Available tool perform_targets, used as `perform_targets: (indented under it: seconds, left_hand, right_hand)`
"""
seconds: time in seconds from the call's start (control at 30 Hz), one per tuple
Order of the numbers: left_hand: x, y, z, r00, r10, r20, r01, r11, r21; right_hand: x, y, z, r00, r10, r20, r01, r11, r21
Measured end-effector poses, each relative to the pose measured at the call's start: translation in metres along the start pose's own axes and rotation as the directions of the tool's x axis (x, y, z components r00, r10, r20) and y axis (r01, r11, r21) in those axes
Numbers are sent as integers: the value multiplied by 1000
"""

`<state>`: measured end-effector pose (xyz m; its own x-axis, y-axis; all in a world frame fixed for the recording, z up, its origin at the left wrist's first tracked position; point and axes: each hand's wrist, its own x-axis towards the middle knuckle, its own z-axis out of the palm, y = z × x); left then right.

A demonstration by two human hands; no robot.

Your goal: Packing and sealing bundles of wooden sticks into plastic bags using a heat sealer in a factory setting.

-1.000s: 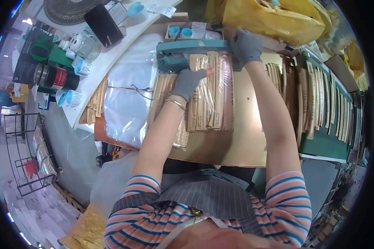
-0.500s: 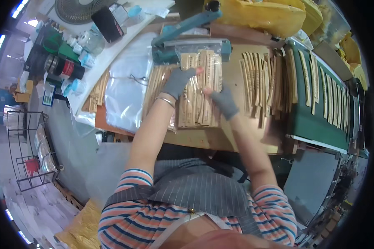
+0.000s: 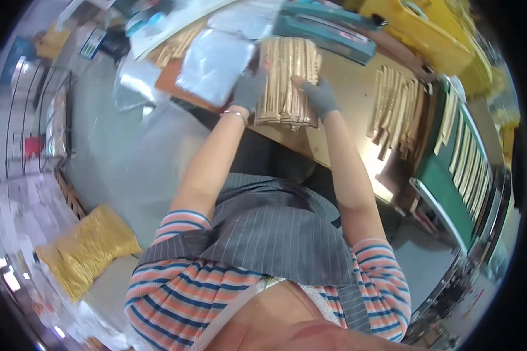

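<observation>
Between my two hands is a thick bundle of narrow tan paper-wrapped sticks (image 3: 288,82), partly glossy as if in clear film. My left hand (image 3: 249,92), in a grey fingerless glove, grips its left side; most of its fingers are hidden behind the bundle. My right hand (image 3: 320,95), gloved alike, clasps the right side with its thumb over the front. The bundle is at the table's near edge. Just beyond it stands a teal bar sealer (image 3: 328,38). Flat clear plastic bags (image 3: 214,64) lie left of my left hand.
Loose wrapped sticks (image 3: 392,108) lie on the table (image 3: 348,128) at right. More lie in a row on a green belt (image 3: 445,169) beyond them. A yellow plastic-covered object (image 3: 421,35) stands at the back right. A gold package (image 3: 88,251) is at lower left, near a wire rack (image 3: 38,134).
My view has swung, so the table sits higher and farther right. Both hands now clasp the bundle from its sides; before, my left hand lay over its front. The separate pile beside it no longer shows.
</observation>
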<state>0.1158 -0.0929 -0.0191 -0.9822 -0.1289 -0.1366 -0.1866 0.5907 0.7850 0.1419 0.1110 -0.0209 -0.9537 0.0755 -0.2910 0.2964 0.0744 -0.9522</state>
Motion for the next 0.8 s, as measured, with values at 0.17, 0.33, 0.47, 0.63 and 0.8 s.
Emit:
perform_targets:
  seconds: [0.17,0.33,0.47,0.63,0.8]
  left_hand:
    - [-58,-4,-32,916,-8,402,323,611,-723]
    - [-163,-9,-158,994,104,22,-87,915,-395]
    - [-235,-101,-277,765,285,-577,-238,958,158]
    - [-300,-157,-257,996,-85,17,48,701,711]
    - [-342,-154,-269,998,-42,48,-4,709,705]
  right_hand:
    - [-57,-18,30,878,187,440,-387,818,425]
    - [-93,-22,82,821,7,571,-305,851,428]
    - [-96,-115,163,562,-13,827,-497,794,350]
    - [-126,-148,313,341,-257,904,-81,950,301]
    - [-99,-61,339,-282,-330,901,856,338,391]
